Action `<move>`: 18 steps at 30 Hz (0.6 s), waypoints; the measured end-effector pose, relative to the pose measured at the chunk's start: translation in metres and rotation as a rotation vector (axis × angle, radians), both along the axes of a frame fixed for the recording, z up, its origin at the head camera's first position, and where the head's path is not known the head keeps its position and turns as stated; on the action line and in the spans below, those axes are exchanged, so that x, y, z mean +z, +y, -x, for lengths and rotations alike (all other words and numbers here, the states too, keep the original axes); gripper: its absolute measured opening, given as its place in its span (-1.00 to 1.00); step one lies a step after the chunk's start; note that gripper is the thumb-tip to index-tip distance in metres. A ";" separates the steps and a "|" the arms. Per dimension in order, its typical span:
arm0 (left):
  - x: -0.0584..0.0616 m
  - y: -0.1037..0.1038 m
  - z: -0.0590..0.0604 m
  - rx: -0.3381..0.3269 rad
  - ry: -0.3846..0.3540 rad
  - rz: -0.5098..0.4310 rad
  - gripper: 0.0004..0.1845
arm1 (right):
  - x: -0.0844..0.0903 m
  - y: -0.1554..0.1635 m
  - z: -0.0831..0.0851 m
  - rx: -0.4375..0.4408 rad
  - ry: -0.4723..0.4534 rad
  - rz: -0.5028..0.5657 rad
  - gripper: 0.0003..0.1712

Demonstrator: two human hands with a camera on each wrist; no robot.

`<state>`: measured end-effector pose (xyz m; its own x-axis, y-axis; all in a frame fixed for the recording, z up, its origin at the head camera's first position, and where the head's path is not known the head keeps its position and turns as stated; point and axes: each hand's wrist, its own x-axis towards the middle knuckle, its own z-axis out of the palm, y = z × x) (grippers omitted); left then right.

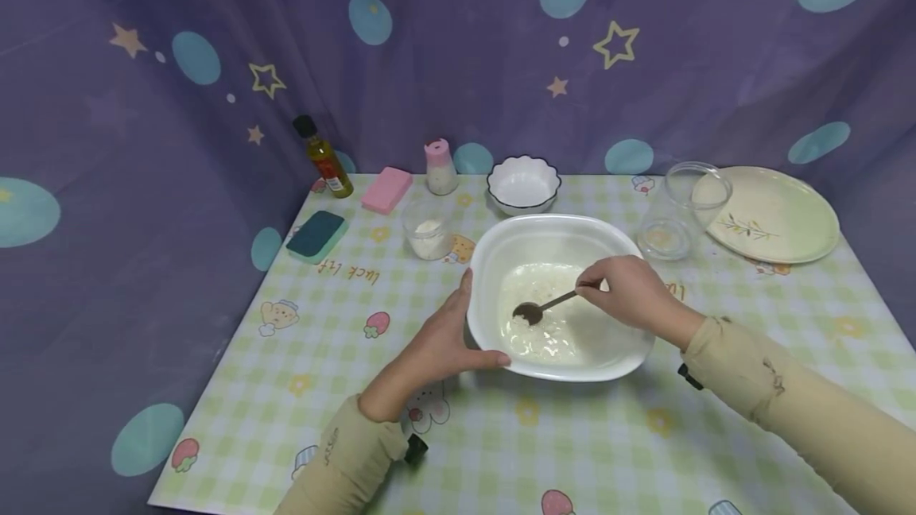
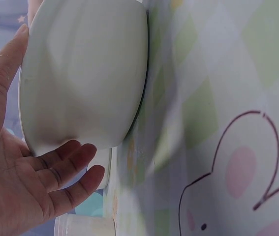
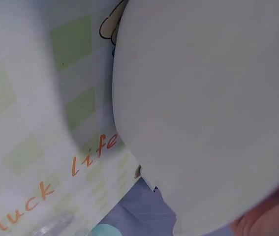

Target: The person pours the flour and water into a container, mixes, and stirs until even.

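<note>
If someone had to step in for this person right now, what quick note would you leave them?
Left hand holds the rim of the big white bowl, steadying it on the table.
Right hand pinches a spoon, its tip down in the white, wet mix at the bowl's bottom.
Done: ingredients are in the bowl.
Left: the mix looks lumpy, so probably more stirring.
Nearby: small cup of white powder, empty glass bowl.

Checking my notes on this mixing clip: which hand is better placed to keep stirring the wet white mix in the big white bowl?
Right. The right hand already pinches the dark metal spoon, whose tip sits in the mix, while the left hand grips the large white plastic bowl at its rim.
</note>
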<state>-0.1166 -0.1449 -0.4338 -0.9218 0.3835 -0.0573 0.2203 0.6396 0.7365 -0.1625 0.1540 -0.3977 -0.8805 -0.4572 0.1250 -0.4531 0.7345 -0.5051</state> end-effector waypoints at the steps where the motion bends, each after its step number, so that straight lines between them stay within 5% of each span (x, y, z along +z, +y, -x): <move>1: 0.000 0.000 0.000 -0.001 0.002 -0.001 0.48 | -0.002 -0.001 0.001 -0.004 0.013 0.004 -0.94; 18: 0.000 0.000 0.000 0.005 -0.002 -0.002 0.47 | 0.003 0.015 0.013 -0.095 0.111 -0.061 -0.88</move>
<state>-0.1168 -0.1445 -0.4342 -0.9235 0.3793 -0.0581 0.2159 0.6388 0.7385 -0.1753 0.1695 -0.3945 -0.9023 -0.3826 0.1987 -0.4311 0.8044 -0.4087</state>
